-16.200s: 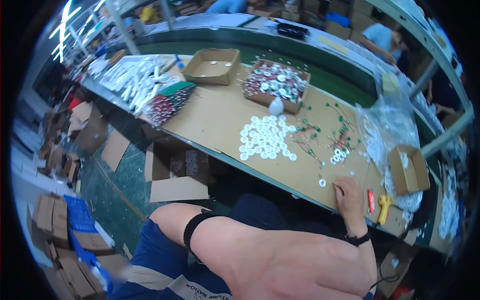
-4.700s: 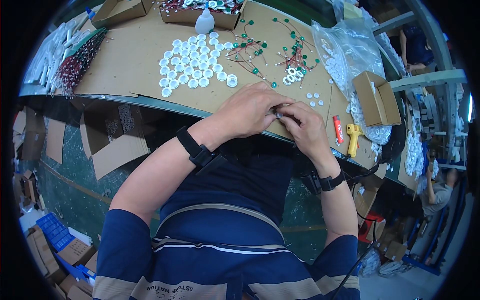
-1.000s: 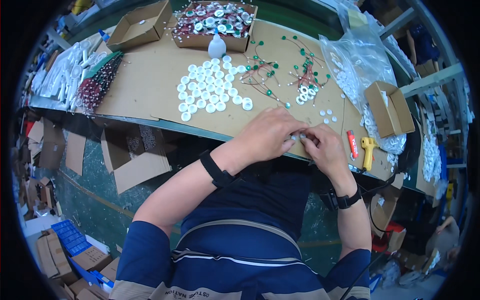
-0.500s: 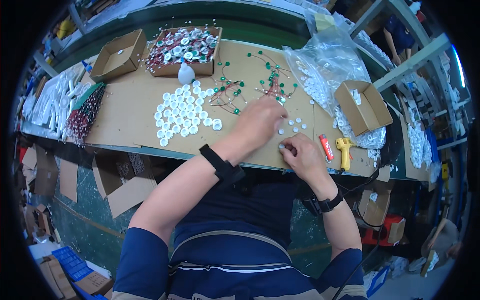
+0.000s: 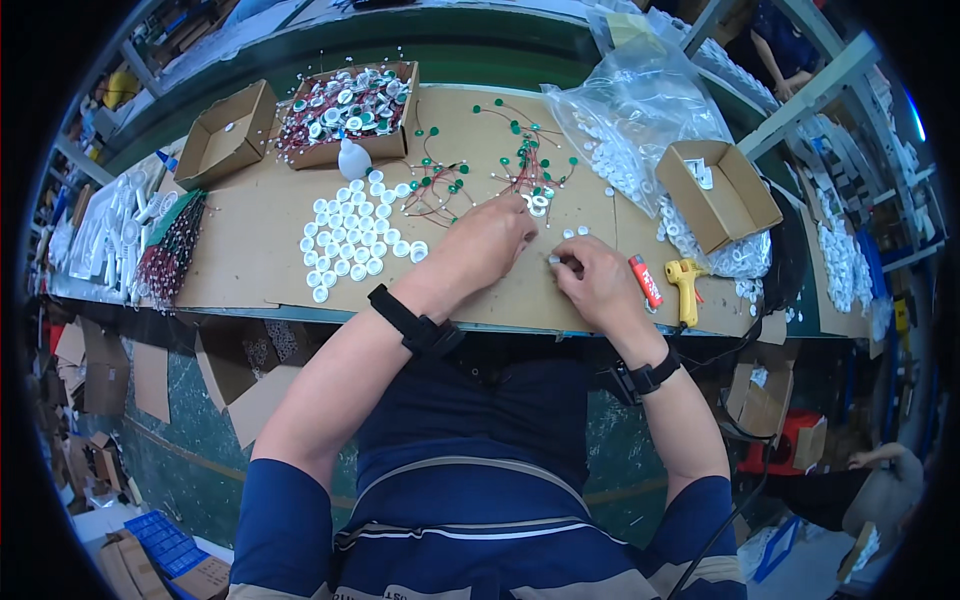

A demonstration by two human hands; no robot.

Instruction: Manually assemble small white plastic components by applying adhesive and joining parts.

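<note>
My left hand [image 5: 488, 242] is over the middle of the cardboard-covered table, its fingers closed; whatever they hold is hidden behind them. Just beyond those fingertips are white rings [image 5: 538, 206]. Close on the right, my right hand [image 5: 602, 288] pinches a small white piece [image 5: 555, 260] between thumb and finger. Little white discs [image 5: 582, 231] lie past its knuckles. To the left spreads a group of round white caps [image 5: 344, 240]. Green discs on red wires [image 5: 437, 183] lie loose beyond my left hand, beside a second bunch of wired green discs [image 5: 532, 160].
A red tube [image 5: 646, 282] and a yellow glue gun [image 5: 685, 292] lie right of my right hand. Behind stand a full carton [image 5: 398, 128], a white squeeze bottle [image 5: 353, 160], another carton [image 5: 215, 145], a clear bag [image 5: 640, 110] and a tilted carton [image 5: 725, 200].
My left hand has drawn back leftward, and white rings show past its fingertips. My right hand has shifted slightly forward, and fewer small discs show beside it. The whole view has shifted a little.
</note>
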